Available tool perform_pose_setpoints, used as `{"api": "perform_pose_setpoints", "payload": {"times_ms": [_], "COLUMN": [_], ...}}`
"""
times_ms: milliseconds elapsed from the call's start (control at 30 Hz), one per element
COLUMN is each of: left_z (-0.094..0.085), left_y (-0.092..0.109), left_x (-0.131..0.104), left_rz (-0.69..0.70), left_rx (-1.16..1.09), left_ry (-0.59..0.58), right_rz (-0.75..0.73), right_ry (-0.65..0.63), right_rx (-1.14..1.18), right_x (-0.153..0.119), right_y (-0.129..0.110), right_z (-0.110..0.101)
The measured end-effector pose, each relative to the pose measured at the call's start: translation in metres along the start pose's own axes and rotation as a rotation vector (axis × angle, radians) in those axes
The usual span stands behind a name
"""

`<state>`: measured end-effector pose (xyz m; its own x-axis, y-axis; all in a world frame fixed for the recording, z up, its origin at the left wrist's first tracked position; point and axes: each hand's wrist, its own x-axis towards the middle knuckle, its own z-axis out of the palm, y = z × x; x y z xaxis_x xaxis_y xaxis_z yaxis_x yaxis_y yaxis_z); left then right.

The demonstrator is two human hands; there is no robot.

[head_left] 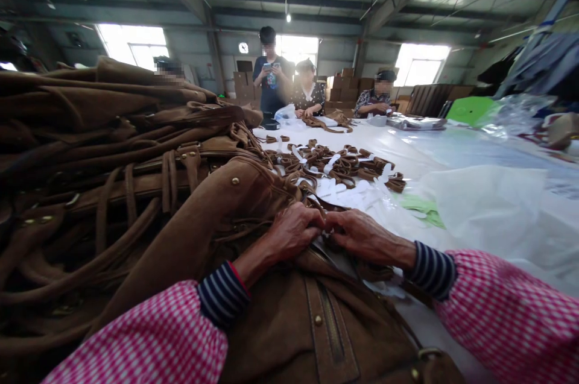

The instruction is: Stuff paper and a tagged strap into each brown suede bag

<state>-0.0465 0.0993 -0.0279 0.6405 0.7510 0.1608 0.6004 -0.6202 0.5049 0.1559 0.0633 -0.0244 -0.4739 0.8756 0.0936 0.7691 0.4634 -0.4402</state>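
Note:
My left hand (296, 228) and my right hand (362, 236) meet over the upper edge of a brown suede-like bag (275, 311). The fingers of both are closed in a pinch, tip against tip. Whatever small piece lies between them is mostly hidden by the fingers. The bag lies flat in front of me, with a short zip and brass-coloured studs on its side. An open zip edge runs just under my hands. Brown straps (348, 176) with white wrapping on some of them lie in a heap beyond my fingers.
A tall pile of brown bags (149, 149) fills the left side. White sheeting (488, 203) covers the table at right, with a green piece (423, 209) on it. Several people are across the table, one standing with a phone (271, 66). A bright green panel (470, 109) stands far right.

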Motion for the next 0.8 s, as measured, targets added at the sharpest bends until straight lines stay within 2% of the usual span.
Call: {"api": "perform_pose_setpoints", "payload": {"times_ms": [133,267,367,633,800], "left_z": [0.002,0.004,0.005,0.008,0.006], "left_y": [-0.006,-0.011,-0.008,0.006,0.009], "left_x": [0.000,0.000,-0.001,-0.002,-0.005], "left_rz": [0.003,0.002,-0.016,-0.097,-0.099], "left_rx": [-0.137,-0.312,-0.338,-0.118,0.233], "left_ry": [0.023,0.055,0.107,0.247,0.184], "right_rz": [0.007,0.000,-0.032,0.047,0.047], "right_ry": [0.041,0.014,-0.004,-0.051,-0.094], "right_rx": [0.035,0.047,0.031,-0.080,-0.304], "right_x": [0.004,0.006,0.006,-0.001,0.004], "right_y": [0.002,0.001,0.001,-0.015,-0.026], "right_z": [0.003,0.005,0.006,0.002,0.004]}}
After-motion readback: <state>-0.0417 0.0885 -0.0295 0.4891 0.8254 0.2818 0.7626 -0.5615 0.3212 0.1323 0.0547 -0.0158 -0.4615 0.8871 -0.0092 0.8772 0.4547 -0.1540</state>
